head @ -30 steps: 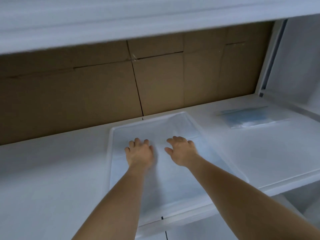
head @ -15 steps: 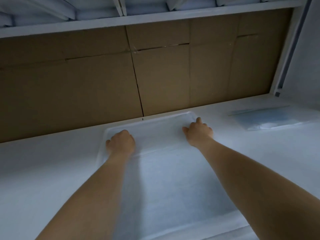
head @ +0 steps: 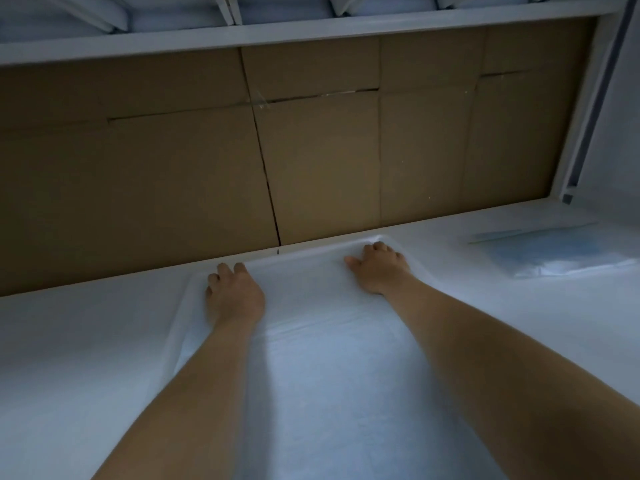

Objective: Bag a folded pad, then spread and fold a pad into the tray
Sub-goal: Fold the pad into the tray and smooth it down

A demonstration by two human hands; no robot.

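A white pad [head: 329, 368] lies spread inside a shallow white tray [head: 180, 327] on the white table. My left hand [head: 233, 294] rests at the pad's far left corner, fingers bent down onto it near the tray's far rim. My right hand [head: 379, 268] lies at the far right corner, fingers curled over the pad's far edge. Whether either hand pinches the pad or only presses it is not visible. A clear bag with a folded blue pad inside [head: 554, 251] lies flat at the right.
A brown cardboard wall [head: 311, 161] stands right behind the tray. A white shelf [head: 311, 29] runs overhead. A white frame post [head: 585, 116] rises at the far right. Bare white table surface [head: 86, 334] stretches to the left of the tray.
Both hands slid apart from the pad's middle and forward to its far corners by the tray's far rim. The view tilted up and closer.
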